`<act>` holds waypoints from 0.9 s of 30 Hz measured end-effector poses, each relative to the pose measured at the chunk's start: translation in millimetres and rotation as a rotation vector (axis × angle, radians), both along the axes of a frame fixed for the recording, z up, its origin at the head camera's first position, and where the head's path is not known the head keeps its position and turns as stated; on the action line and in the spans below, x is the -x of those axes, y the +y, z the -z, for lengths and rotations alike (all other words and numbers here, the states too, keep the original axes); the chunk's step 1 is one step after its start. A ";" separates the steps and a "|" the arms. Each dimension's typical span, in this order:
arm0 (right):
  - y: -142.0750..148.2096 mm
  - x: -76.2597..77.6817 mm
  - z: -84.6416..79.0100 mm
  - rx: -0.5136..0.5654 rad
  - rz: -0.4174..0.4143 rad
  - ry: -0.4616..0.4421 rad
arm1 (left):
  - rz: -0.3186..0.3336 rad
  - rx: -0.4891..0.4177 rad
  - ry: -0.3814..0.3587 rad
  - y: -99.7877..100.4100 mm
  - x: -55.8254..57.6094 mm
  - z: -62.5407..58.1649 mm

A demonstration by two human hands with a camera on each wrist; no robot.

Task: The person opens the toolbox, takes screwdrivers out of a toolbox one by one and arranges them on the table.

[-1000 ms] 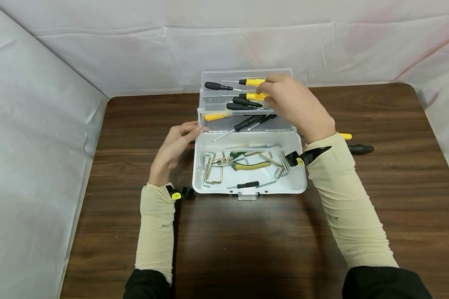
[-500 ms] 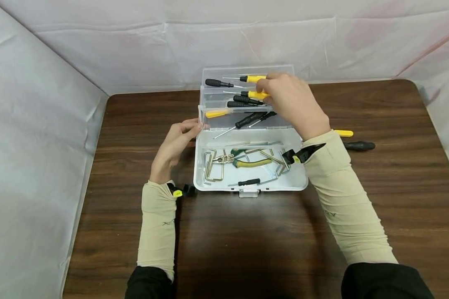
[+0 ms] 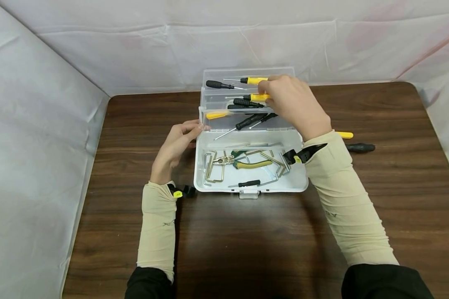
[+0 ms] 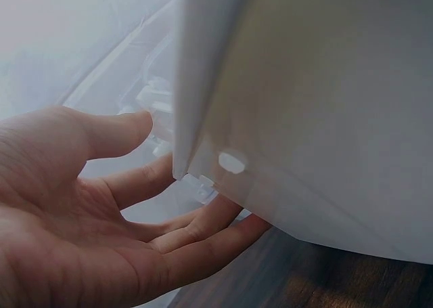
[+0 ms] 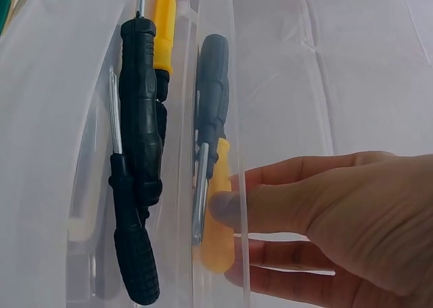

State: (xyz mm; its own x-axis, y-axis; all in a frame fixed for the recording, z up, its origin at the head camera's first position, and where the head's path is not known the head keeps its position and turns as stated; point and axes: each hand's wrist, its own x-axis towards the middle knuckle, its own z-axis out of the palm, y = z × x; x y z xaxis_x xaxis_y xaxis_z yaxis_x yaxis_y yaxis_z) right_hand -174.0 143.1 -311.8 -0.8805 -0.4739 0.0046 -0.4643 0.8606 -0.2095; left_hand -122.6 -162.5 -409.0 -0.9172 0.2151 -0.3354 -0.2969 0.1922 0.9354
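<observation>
A toolbox with a white base (image 3: 301, 182) stands with its translucent tiered trays (image 3: 205, 99) raised at the back. My right hand (image 3: 295, 99) is at the right of the upper tray, thumb and fingers pinching a yellow-handled screwdriver (image 5: 220, 244); the thumb tip shows through the plastic in the right wrist view. Several black-handled screwdrivers (image 3: 250, 120) lie in the trays, with another yellow handle (image 3: 217, 115). My left hand (image 3: 173, 145) is at the box's left side near the hinge, fingers extended along the lower edge and thumb apart in the left wrist view.
In the base lie green-handled pliers (image 3: 252, 165), several hex keys (image 3: 214, 172) and a small black screwdriver (image 3: 248, 183). A yellow handle (image 3: 346, 135) and a black handle (image 3: 360, 148) lie on the wooden table (image 3: 389, 207), right of the box. White sheeting (image 3: 134, 54) hangs behind and beside the table.
The hands stay in nearly the same places at the trays and the box's left side. Only a slight shift of the whole head view shows.
</observation>
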 end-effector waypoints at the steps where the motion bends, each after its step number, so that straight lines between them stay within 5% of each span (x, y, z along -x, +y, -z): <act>1: 0.4 0.2 -0.6 -0.003 -0.002 0.002 | -0.001 -0.002 0.001 0.0 -0.1 0.0; 13: 10.2 -0.2 -10.3 0.007 0.029 0.004 | 0.003 0.005 0.005 -0.6 1.5 0.7; 27: 42.2 -14.0 4.7 0.093 0.082 0.090 | 0.004 0.008 -0.014 1.5 -0.7 10.7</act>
